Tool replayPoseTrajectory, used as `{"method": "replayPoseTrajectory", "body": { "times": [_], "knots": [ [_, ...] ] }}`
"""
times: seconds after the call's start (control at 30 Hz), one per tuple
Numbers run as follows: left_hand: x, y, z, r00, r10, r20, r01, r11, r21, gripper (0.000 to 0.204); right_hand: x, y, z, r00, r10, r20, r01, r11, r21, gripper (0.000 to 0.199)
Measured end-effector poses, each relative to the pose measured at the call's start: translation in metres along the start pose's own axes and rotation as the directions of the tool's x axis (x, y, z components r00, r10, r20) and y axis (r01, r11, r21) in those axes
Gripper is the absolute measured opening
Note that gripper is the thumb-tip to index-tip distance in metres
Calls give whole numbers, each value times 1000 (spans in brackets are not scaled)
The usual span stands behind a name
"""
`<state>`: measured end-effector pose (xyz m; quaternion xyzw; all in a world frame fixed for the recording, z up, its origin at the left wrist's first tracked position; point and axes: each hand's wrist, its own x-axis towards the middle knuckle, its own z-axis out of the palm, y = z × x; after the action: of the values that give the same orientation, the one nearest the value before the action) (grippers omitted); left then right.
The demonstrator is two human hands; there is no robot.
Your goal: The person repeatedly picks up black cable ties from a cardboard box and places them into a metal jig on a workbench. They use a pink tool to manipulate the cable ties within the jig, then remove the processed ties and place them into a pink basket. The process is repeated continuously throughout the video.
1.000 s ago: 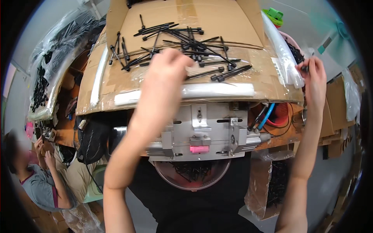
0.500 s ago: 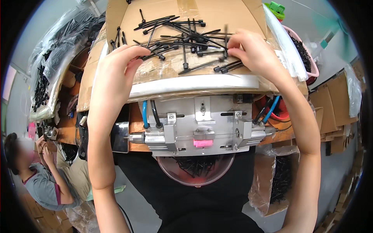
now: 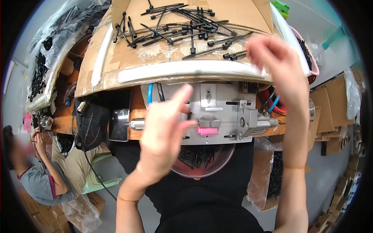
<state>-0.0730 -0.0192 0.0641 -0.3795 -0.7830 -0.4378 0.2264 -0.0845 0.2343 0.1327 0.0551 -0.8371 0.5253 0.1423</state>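
Far left of the frame: a seated co-worker, well apart from the work. Centre: left hand spread, fingers loose and holding nothing, hovering over the metal fixture with its pink block. Upper right: right hand blurred, grip impossible to tell, at the right edge of the cardboard tray; black pins just left of it, long axes mostly left-right, nearer this hand.
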Motion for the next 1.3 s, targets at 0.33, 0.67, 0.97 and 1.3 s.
{"method": "replayPoseTrajectory", "body": {
  "times": [0.33, 0.67, 0.97, 1.3],
  "knots": [
    [90, -62, 16, 997, -11, -75, 40, 913, 406, 38, -10, 30, -92, 821, -331, -466, 50, 854, -518, 20],
    [104, -84, -37, 955, -221, 200, 164, 949, 269, 17, 52, 101, -231, 737, -491, -466, -84, 616, -783, 25],
    [-55, 18, 2, 971, -176, 159, 154, 978, 138, 75, -55, 42, -48, 922, -151, -358, 306, 850, 429, 34],
    [-90, 31, 61, 884, -220, 412, 75, 938, 338, 70, -108, 20, -10, 876, -210, -435, 337, 910, 240, 37]
  ]
}}
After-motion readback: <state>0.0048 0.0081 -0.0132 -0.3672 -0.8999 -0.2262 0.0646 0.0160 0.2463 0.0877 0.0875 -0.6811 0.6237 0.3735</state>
